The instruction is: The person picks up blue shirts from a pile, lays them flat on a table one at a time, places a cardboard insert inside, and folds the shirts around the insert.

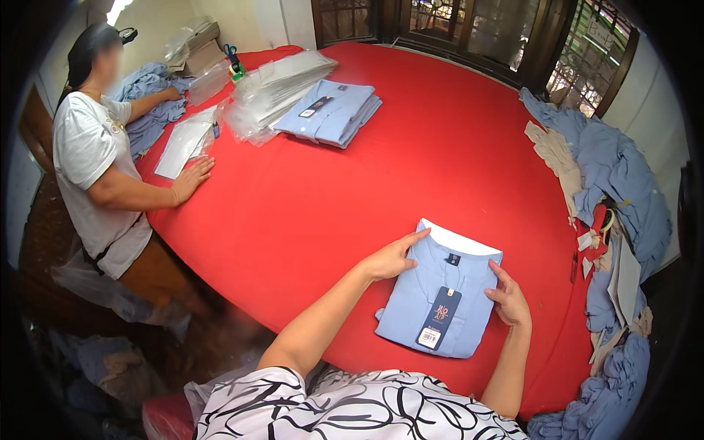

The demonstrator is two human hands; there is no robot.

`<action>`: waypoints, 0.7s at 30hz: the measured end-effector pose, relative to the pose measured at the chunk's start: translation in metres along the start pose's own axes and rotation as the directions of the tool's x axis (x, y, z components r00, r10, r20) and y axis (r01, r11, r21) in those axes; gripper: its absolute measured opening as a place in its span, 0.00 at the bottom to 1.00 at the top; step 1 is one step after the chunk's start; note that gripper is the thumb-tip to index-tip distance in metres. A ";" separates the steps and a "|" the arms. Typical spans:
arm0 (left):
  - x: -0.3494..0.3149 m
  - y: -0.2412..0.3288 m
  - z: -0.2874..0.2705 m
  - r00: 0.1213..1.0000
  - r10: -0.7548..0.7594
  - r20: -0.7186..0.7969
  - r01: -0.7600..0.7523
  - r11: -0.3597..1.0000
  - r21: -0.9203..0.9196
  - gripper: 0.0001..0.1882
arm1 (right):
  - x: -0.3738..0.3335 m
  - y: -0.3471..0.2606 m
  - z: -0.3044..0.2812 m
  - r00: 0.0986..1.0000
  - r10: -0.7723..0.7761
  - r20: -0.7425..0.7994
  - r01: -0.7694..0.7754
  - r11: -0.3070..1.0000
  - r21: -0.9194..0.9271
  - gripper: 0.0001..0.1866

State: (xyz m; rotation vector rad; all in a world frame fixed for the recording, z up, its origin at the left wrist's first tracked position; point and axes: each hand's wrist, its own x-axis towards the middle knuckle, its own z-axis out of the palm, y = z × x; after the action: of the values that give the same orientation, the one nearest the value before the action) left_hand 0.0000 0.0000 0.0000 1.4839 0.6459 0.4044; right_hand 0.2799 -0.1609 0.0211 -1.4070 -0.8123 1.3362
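At the left edge of the red worktop (455, 161) a co-worker (92, 154) stands with one hand (192, 181) flat near that edge and the other at a blue cloth heap (154, 88) toward the far left corner. In from there lie clear bags (282, 92), and beside them a pile of folded blue shirts (337, 114). Nearer me, close to the near edge and right of its middle, lies the folded shirt (469, 315) between my hands. My left hand (390, 260) has its thumb and forefinger spread at the shirt's upper left corner, the forefinger tip on the white sheet (462, 240) showing at the neck. A dark tag (438, 319) hangs down the front. My right hand (511, 299) has thumb and forefinger parted against the right side; I can't tell whether either hand pinches the cloth. I'd expect it to be light and soft, not fragile, the folds apt to slip, with the sheet stiffening the neck, so I'd take it by both sides near the shoulders. Along the right edge runs a loose blue garment heap (623, 161)
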 end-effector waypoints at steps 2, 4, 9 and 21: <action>0.001 -0.009 -0.016 0.996 0.065 -0.066 -0.048 0.972 0.230 0.39 | 0.017 -0.002 0.007 0.999 -0.035 0.042 0.037 0.998 -0.043 0.39; 0.010 0.009 -0.027 0.984 0.104 -0.146 -0.050 0.942 0.332 0.39 | 0.038 -0.036 0.011 0.999 -0.006 0.040 0.012 0.987 -0.159 0.39; 0.015 0.129 -0.209 0.913 0.132 -0.385 0.135 0.794 0.593 0.38 | 0.182 -0.130 0.146 0.942 -0.266 0.203 0.310 0.923 -0.227 0.36; 0.186 0.108 -0.514 0.780 0.290 -0.555 0.347 0.538 0.768 0.36 | 0.478 -0.181 0.315 0.920 -0.381 0.097 0.391 0.863 -0.319 0.37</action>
State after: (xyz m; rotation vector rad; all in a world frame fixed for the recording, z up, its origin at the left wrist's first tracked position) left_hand -0.1620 0.5244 0.0960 2.2954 1.6013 0.6205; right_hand 0.0810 0.4028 0.0765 -1.3839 -1.3145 0.9375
